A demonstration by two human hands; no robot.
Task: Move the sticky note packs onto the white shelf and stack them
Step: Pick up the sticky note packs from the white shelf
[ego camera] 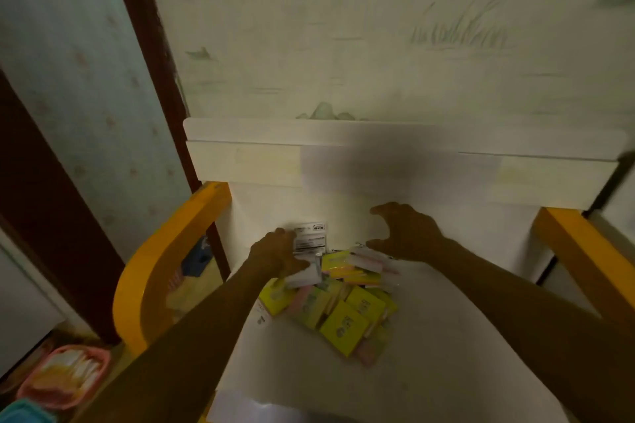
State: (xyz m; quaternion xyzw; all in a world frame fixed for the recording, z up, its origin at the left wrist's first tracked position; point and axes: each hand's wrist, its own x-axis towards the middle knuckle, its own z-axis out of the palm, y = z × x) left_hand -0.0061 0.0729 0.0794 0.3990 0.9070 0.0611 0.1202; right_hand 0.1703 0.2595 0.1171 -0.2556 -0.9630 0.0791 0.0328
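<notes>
left hand (275, 252) grips, apparently, one pack (309, 240) | right hand (407, 230) spread, holding nothing | pile (338, 306) beneath

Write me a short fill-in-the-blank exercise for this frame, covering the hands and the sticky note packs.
1. The left hand grips a pack with a white printed label, while the right hand holds ____.
2. Most covers in the pile of sticky note packs are ____ in colour.
3. The armrests on either side of the white surface are ____.
4. The pink basket sits at the lower ____ of the view.

Missing words: nothing; yellow; orange-yellow; left
</notes>
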